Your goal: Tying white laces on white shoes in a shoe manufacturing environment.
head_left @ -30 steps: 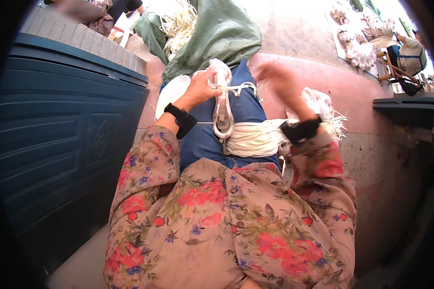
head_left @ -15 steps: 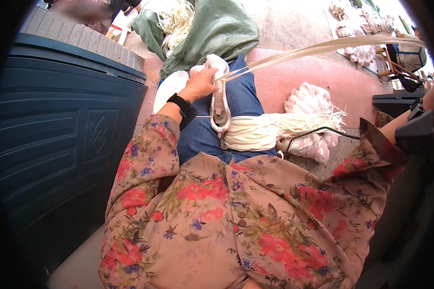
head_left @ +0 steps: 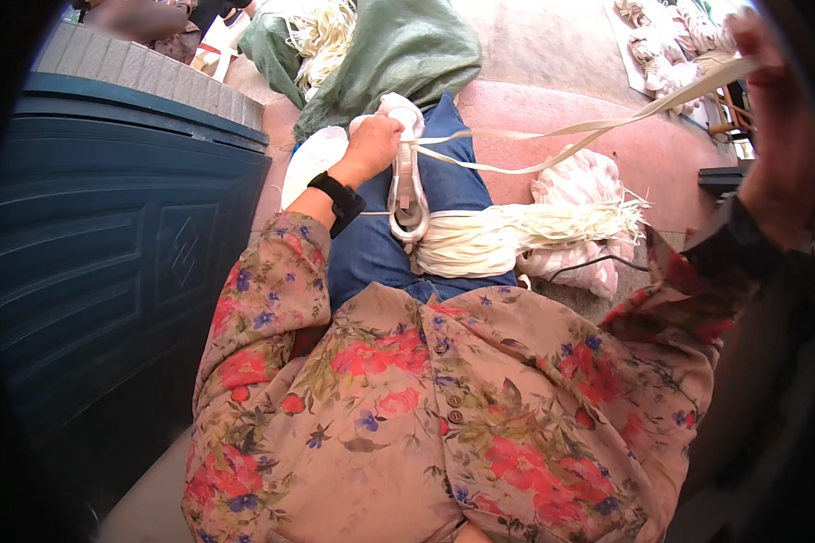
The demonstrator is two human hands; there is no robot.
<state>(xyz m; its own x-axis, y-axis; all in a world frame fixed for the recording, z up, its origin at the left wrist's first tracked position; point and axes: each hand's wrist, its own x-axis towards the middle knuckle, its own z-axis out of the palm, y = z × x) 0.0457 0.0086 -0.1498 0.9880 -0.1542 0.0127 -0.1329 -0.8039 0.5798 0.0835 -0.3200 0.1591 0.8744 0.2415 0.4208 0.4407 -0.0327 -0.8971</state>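
My left hand (head_left: 371, 145) grips the top of a white wound loop of strip (head_left: 406, 181) resting on my blue-trousered leg. My right hand (head_left: 779, 118) is raised high at the right edge, pinching the end of a pale cream strip (head_left: 552, 136) that stretches taut from the loop to it. A bundle of the same cream strips (head_left: 516, 237) lies across my lap, its frayed ends pointing right. Both wrists wear black bands.
A blue panelled cabinet (head_left: 127, 235) stands close on my left. A green cloth sack (head_left: 398, 50) with pale fibres lies ahead. A striped pale cloth bundle (head_left: 580, 181) sits on the pinkish floor at my right. More fibre bundles (head_left: 670, 41) lie far right.
My right hand has left the loop on my lap and swung up and out to the right, drawing one cream strip taut. My left hand stays on the loop.
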